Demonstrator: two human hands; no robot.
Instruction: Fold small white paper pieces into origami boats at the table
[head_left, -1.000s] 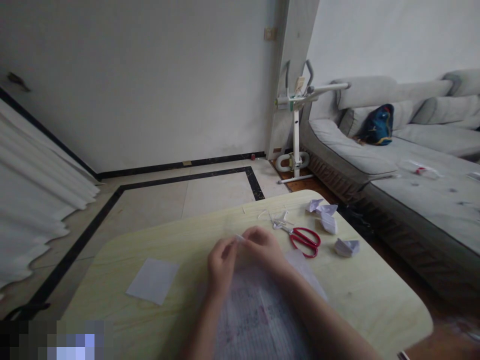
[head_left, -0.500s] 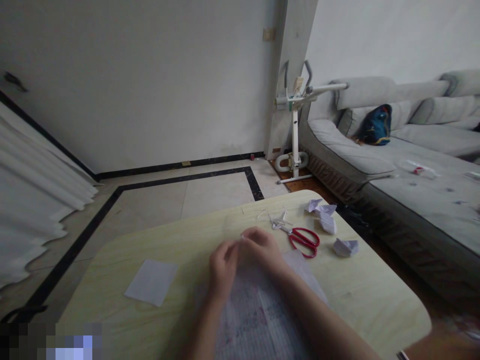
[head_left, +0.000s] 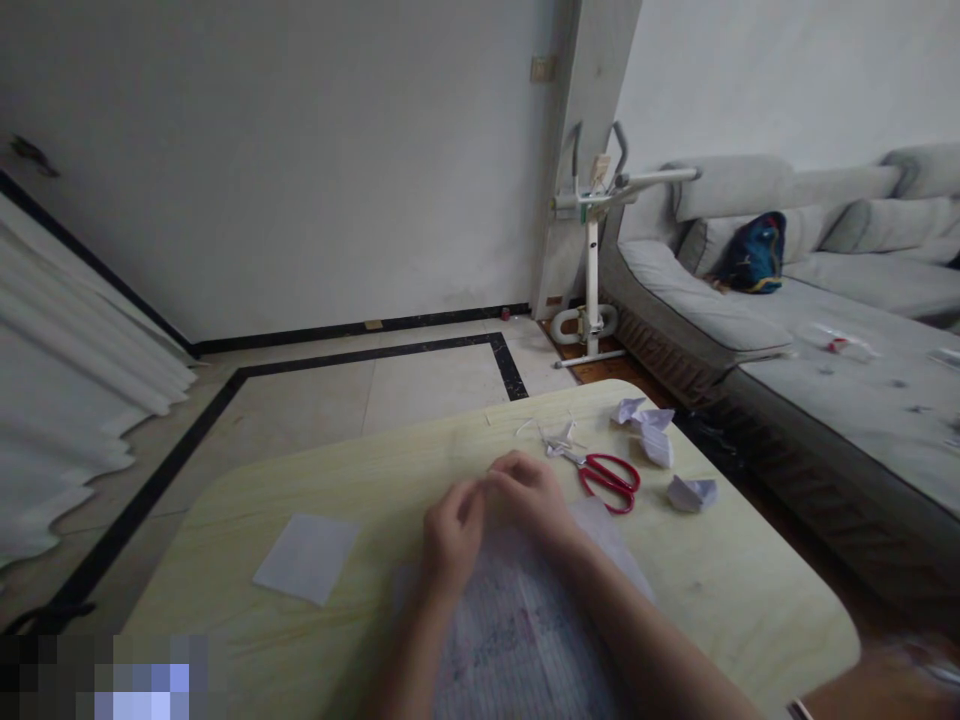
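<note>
My left hand (head_left: 454, 525) and my right hand (head_left: 529, 492) meet over the middle of the table, fingers bent and pinched together. Whatever they hold between the fingertips is hidden. Beneath my forearms lies a lined sheet of paper (head_left: 517, 640) with faint writing on it. Red-handled scissors (head_left: 611, 482) rest just right of my right hand, their blades by some white paper scraps (head_left: 561, 436). Left of my left hand, a plain white paper square (head_left: 309, 558) lies flat.
Several folded paper pieces (head_left: 654, 440) sit along the right side of the pale wooden table (head_left: 757, 590). One more folded paper (head_left: 691, 493) is nearer. Beyond are a grey sofa (head_left: 862, 330) with a blue backpack (head_left: 756, 252), and a white exercise machine (head_left: 592, 265).
Both hands stay together at nearly the same spot, with small shifts of the fingers. A bit of white at the fingertips no longer shows. The view has moved slightly.
</note>
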